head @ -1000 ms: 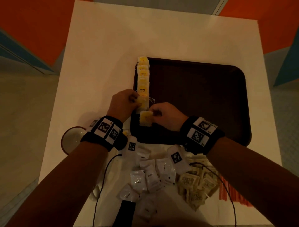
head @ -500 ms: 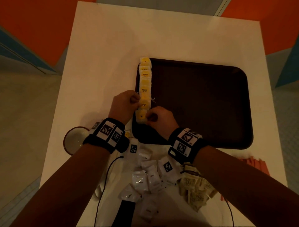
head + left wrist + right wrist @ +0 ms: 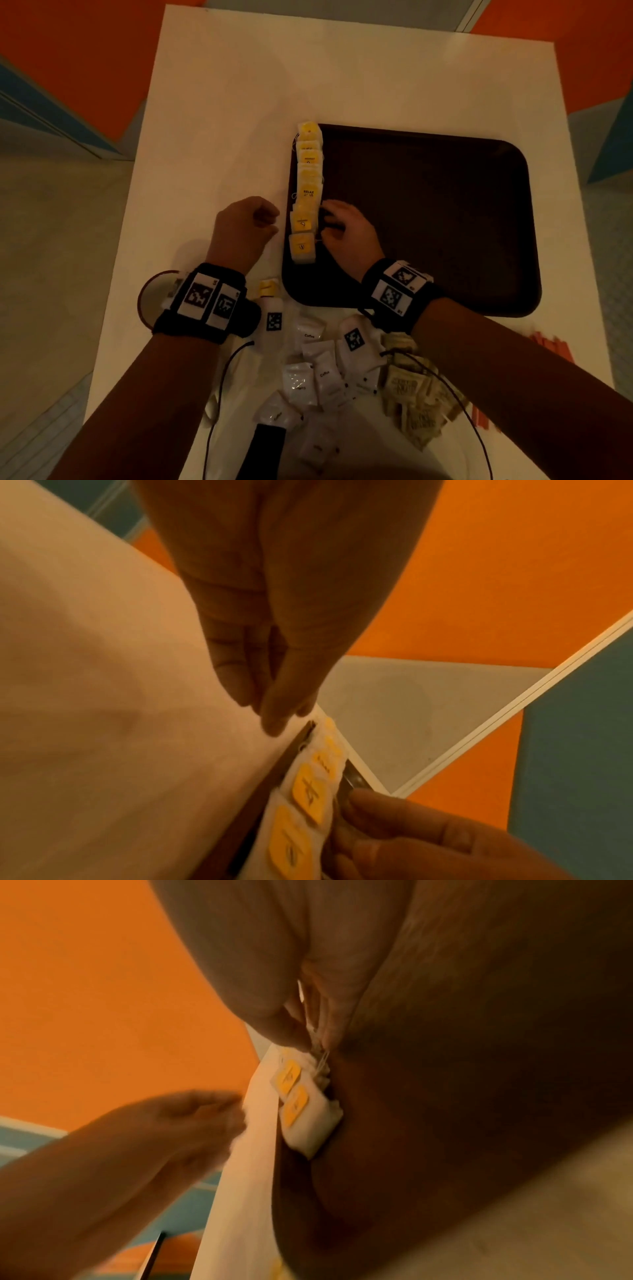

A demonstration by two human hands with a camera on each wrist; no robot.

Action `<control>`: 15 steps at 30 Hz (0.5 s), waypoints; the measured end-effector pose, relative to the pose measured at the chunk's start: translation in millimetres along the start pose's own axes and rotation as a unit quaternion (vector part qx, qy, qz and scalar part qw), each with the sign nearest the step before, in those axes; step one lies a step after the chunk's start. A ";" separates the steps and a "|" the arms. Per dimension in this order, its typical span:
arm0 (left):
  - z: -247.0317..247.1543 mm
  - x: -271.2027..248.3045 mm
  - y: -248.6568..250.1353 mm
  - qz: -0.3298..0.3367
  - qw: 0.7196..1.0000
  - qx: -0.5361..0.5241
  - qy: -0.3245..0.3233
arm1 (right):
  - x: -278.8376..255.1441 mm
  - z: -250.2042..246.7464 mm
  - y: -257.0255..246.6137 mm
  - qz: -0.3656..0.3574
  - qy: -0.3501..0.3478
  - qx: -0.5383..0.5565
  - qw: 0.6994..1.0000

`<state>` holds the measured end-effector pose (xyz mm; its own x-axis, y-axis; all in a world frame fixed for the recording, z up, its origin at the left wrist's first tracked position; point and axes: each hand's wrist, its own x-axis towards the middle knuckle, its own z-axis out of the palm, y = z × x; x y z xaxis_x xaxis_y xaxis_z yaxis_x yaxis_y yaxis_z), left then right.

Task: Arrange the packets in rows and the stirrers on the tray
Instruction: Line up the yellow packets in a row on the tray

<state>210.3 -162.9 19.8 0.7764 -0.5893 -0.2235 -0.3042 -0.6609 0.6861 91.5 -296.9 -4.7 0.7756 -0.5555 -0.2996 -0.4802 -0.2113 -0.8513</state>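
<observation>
We see most of the tray (image 3: 428,219) bare right of the yellow row (image 3: 308,192); loose packets (image 3: 325,377) and a bowl (image 3: 150,298) crowd its near side.

A dark brown plastic tray (image 3: 445,219) lies on the white rectangular surface (image 3: 239,102), right of the frame's centre. A row of yellow tea packets (image 3: 306,192) runs along the tray's left edge, overlapping. Below the tray, at lower centre, lie loose white coffee packets (image 3: 318,377); right of them, beige paper packets (image 3: 414,401). Red stirrers (image 3: 551,349) lie at the lower right. A round red-rimmed bowl (image 3: 150,298) sits at the left, partly hidden under the wrist.
</observation>
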 end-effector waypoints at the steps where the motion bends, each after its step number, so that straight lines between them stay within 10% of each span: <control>1: -4.5 -5.4 -2.5 -0.003 1.000 0.028 -0.010 | 3.2 -2.9 -1.8 0.010 -0.009 0.010 1.000; 7: 1.3 -47.3 -12.9 -0.039 0.960 0.203 -0.188 | 10.2 -10.6 -6.8 -0.013 -0.058 -0.011 0.998; 15: 13.9 -48.3 -0.9 -0.046 0.917 0.318 -0.235 | -12.9 -30.1 4.8 -0.020 -0.051 -0.074 0.996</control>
<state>165.4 -140.2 20.3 0.5371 -0.5535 -0.6365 -0.6257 -0.7675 0.1394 66.9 -314.9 8.1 0.8294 -0.4607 -0.3160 -0.4977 -0.3525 -0.7924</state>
